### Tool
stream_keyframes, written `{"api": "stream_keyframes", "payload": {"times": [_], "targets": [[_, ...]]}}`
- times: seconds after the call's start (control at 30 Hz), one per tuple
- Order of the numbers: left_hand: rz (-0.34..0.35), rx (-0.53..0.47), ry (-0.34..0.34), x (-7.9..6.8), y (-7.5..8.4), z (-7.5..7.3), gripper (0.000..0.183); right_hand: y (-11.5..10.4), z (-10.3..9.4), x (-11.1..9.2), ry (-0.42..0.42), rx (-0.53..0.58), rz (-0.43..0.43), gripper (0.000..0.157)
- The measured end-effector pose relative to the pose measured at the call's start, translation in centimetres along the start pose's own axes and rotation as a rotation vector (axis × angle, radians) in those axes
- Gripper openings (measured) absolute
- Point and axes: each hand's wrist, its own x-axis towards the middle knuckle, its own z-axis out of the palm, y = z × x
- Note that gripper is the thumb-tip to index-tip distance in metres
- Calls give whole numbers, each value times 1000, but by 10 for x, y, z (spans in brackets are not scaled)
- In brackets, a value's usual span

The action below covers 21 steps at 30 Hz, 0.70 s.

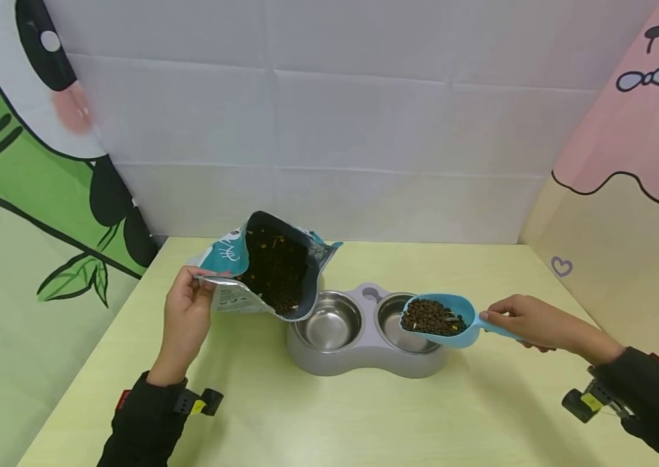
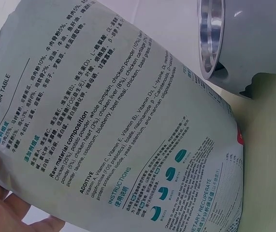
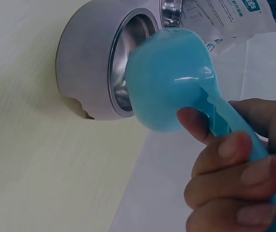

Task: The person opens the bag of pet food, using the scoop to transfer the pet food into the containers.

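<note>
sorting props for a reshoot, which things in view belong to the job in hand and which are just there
In the job:
- food bag
- blue scoop
- kibble
- double feeder

Just there:
- pale backdrop
- pink cartoon print
- green cartoon print
- heart drawing

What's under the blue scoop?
From the head view, the scoop covers part of the right metal bowl in the grey feeder. The bowl's exposed left side shows bare metal; the part behind the scoop is hidden, so I can't tell whether anything lies there.

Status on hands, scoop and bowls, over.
Left hand gripping open food bag. Right hand holding loaded blue scoop over right bowl. Bag overlaps left bowl in head view; nothing seen between scoop and right bowl.
</note>
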Motion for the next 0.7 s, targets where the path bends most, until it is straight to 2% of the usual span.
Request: {"api": "stream_keyframes", "payload": {"times": [0.4,0.7], "targets": [[19,-17,2,2,-2,2,11,-9,-7,3,-2,-59,19,29],[4,-4,-3,1,-2,1,13,-13,-9,7,-13,-89,29,34]]}}
